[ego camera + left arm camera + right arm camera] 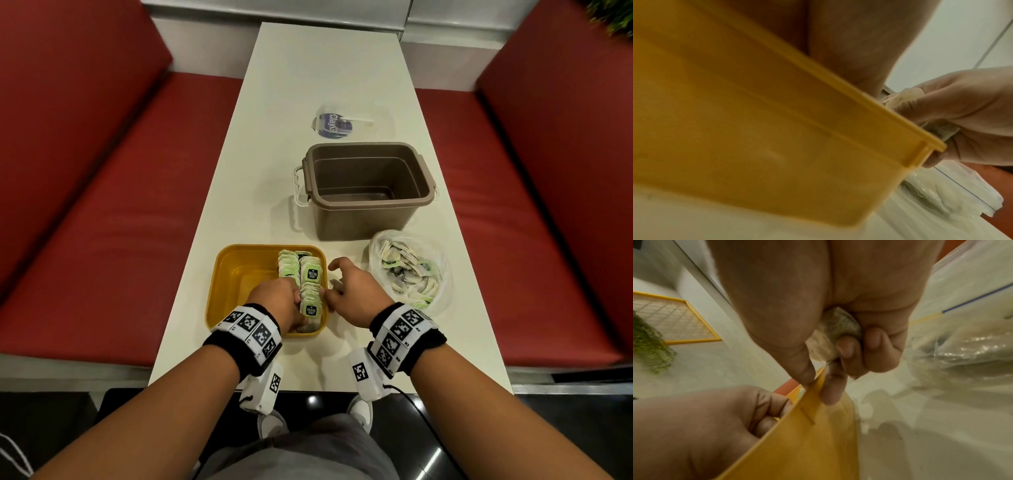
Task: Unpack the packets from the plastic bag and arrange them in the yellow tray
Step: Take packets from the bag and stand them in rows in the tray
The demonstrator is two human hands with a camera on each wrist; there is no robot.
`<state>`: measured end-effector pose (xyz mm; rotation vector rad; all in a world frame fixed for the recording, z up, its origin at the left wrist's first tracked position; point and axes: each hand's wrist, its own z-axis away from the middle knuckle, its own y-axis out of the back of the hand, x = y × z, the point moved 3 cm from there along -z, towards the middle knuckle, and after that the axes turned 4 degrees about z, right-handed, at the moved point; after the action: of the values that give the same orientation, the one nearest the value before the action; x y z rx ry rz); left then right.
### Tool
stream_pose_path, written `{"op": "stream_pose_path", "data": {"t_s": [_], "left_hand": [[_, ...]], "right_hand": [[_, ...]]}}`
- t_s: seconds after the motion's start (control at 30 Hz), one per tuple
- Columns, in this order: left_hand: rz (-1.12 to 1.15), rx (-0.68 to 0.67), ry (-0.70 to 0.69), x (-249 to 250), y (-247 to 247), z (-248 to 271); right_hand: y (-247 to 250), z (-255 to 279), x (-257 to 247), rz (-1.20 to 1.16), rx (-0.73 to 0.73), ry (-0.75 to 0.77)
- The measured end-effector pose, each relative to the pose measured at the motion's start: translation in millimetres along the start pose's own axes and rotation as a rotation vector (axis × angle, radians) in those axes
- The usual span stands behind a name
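Note:
The yellow tray (239,274) sits near the table's front edge, with two rows of green-and-white packets (310,277) standing along its right side. My left hand (296,303) is inside the tray, fingers curled against the near end of the packet rows. My right hand (330,287) is at the tray's right rim (807,434). It holds a packet (838,326) in its curled fingers, while thumb and forefinger touch the rim. The plastic bag (411,270), with many loose packets in it, lies to the right of the tray.
A brown plastic bin (366,192) with a white handle stands behind the tray and the bag. Further back lies a clear pouch with a blue label (332,125). Red bench seats (102,205) flank the narrow white table (308,68).

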<state>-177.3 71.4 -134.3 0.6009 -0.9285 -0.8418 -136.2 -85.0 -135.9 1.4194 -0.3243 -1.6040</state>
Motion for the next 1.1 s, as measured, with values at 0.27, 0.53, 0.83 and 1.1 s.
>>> {"op": "stream_pose_path", "data": {"t_s": [0.27, 0.53, 0.83, 1.1], "left_hand": [[0.133, 0.216, -0.309, 22.9, 48.4, 21.7], [0.17, 0.27, -0.356, 27.4, 62.6, 24.0], [0.044, 0.312, -0.493, 23.7, 78.2, 24.7], [-0.191, 0.2, -0.363, -0.4, 70.9, 22.2]], "right_hand": [[10.1, 7.9, -25.6, -0.206, 0.047, 0.247], [8.3, 4.7, -43.2, -0.287, -0.017, 0.29], [11.7, -5.9, -36.8, -0.023, 0.19, 0.377], [10.1, -9.2, -20.4, 0.088, 0.146, 0.228]]}}
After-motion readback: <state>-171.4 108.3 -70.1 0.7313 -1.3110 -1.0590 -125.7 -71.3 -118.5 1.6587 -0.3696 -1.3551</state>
